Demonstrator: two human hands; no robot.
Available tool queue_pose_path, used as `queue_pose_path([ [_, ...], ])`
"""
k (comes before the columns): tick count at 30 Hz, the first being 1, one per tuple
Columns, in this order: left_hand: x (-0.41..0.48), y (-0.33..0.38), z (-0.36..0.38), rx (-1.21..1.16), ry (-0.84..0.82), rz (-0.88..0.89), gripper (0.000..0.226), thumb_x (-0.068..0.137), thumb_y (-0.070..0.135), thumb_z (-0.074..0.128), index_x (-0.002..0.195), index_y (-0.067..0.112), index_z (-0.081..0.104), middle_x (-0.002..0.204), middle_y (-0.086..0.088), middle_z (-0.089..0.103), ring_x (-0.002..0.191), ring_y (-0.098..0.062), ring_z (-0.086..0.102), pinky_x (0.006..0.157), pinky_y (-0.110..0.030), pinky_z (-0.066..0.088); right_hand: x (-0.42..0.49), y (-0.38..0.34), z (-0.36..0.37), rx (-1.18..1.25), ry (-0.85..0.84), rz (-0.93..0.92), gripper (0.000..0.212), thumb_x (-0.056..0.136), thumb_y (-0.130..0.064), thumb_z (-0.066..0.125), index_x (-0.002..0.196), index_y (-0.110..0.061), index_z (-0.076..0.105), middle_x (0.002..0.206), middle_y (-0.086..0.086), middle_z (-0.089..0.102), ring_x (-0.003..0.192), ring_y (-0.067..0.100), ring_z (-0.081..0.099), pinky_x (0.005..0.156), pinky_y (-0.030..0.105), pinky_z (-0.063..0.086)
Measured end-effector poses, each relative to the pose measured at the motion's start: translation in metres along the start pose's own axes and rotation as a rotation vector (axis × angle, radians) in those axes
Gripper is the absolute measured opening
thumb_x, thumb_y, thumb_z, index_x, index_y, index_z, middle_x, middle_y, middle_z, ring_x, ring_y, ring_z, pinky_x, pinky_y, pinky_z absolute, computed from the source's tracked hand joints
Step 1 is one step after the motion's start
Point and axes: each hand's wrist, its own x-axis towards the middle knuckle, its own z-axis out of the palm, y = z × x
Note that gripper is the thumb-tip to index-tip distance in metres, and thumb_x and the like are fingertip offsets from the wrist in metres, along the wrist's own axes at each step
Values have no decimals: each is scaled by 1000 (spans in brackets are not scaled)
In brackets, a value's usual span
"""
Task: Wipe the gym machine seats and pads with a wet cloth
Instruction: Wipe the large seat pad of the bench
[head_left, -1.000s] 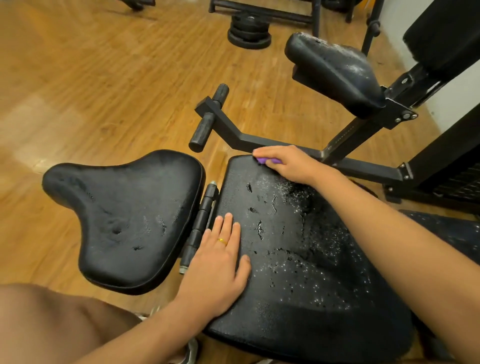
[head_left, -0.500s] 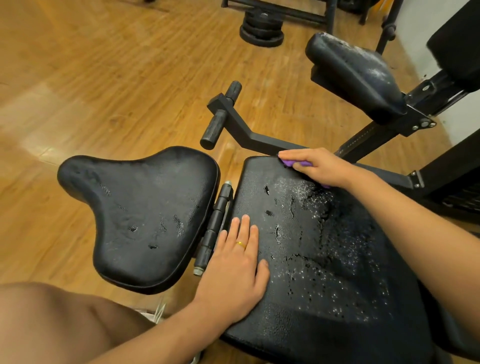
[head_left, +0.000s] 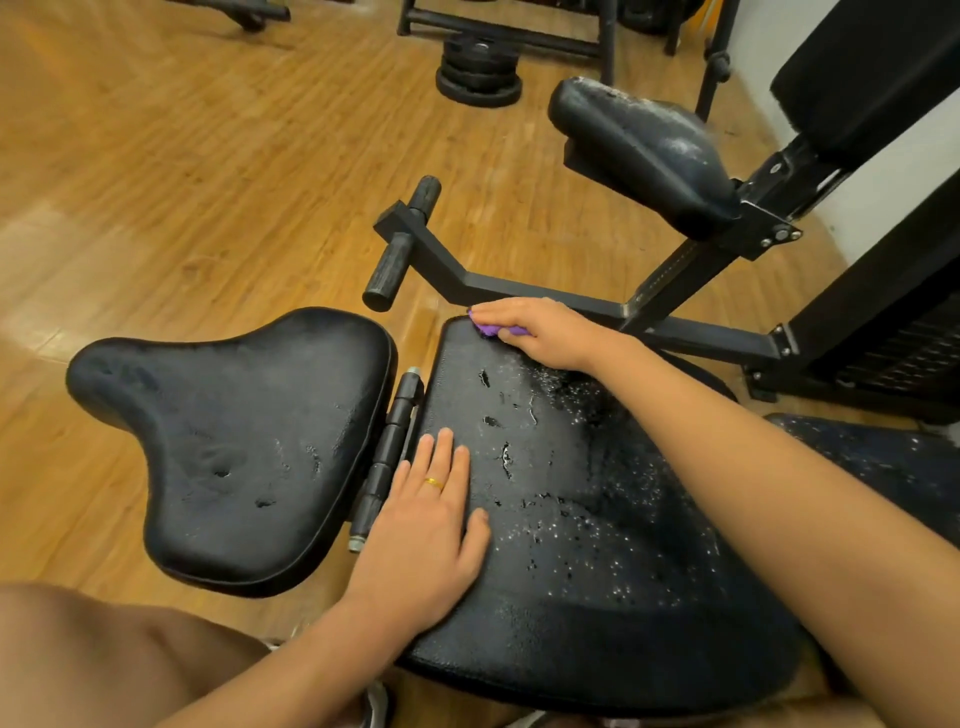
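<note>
A worn black seat pad (head_left: 582, 525) with cracked, flaking vinyl fills the middle. My right hand (head_left: 540, 332) presses a purple cloth (head_left: 491, 329) against the pad's far edge; most of the cloth is hidden under the fingers. My left hand (head_left: 426, 525) lies flat with straight fingers on the pad's left side, a gold ring on one finger. A second black saddle-shaped pad (head_left: 244, 447) sits to the left, joined by a hinge (head_left: 389, 452). A third, raised pad (head_left: 639, 150) stands at the back right.
A black steel frame bar with a grip handle (head_left: 402, 244) runs behind the seat. Weight plates (head_left: 478, 70) are stacked on the wooden floor at the back. A dark upright machine part (head_left: 878, 322) stands at the right. My bare knee (head_left: 104, 660) shows at lower left.
My right hand with the cloth has stayed at the pad's far edge, shifting slightly along it. My left hand has kept its place. The camera view has shifted a little.
</note>
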Motion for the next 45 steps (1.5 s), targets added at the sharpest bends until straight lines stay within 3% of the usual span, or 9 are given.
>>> queue_pose_path([
  [4,1,0,0,13,0,5,82,88,57,5,159,16,9,165,-1,-6,148,-10,-16,118,-28,-11,-72,40,-9,96,154,179,45,102,-14,49,146,-24,46,151,-11,43,140,4,35,119,28,25],
  [8,2,1,1,27,1,8,84,87,59,3,159,17,9,164,1,-8,150,-12,-14,119,-28,-10,-162,72,-7,130,281,417,46,102,-10,47,147,-20,44,151,-9,40,139,1,30,115,18,21],
  [11,2,1,3,3,11,8,84,87,60,5,158,16,10,161,4,-11,147,-9,-15,118,-29,-8,-216,75,8,160,315,493,51,102,-7,46,150,-19,38,158,-7,30,148,10,19,120,25,13],
  [15,4,3,5,-16,28,13,83,88,60,10,158,14,18,165,0,0,150,-11,-8,120,-32,-2,-272,46,36,168,362,607,54,103,-15,46,153,-26,30,158,-18,19,149,4,5,116,23,6],
  [27,4,9,-3,-26,15,2,91,82,63,7,157,14,19,166,-2,4,145,-6,-9,119,-27,-3,-205,82,13,132,390,693,51,105,-17,41,154,-14,29,163,1,19,151,20,11,120,29,8],
  [30,3,11,-5,-26,24,5,91,82,62,7,157,12,21,166,-4,6,149,-10,-4,118,-28,-1,-234,40,29,105,390,654,53,104,-17,43,155,-19,27,162,-6,17,151,15,7,123,32,8],
  [34,2,7,-1,-23,32,10,88,85,61,12,156,11,24,165,-5,10,153,-18,4,120,-31,2,-308,-48,79,112,431,602,55,101,-12,48,150,-26,28,155,-17,19,147,1,9,117,12,4],
  [37,2,3,4,-19,31,4,86,86,60,15,155,11,27,165,-5,12,153,-19,6,121,-32,5,-343,-81,110,79,456,601,53,96,-17,46,147,-24,34,153,-20,26,146,-7,12,117,13,9],
  [45,2,10,0,-37,2,-4,89,83,64,10,158,15,19,166,0,4,145,-5,-8,118,-28,1,-253,21,55,73,431,749,50,105,-17,41,154,-18,30,162,-6,20,151,12,9,116,23,6],
])
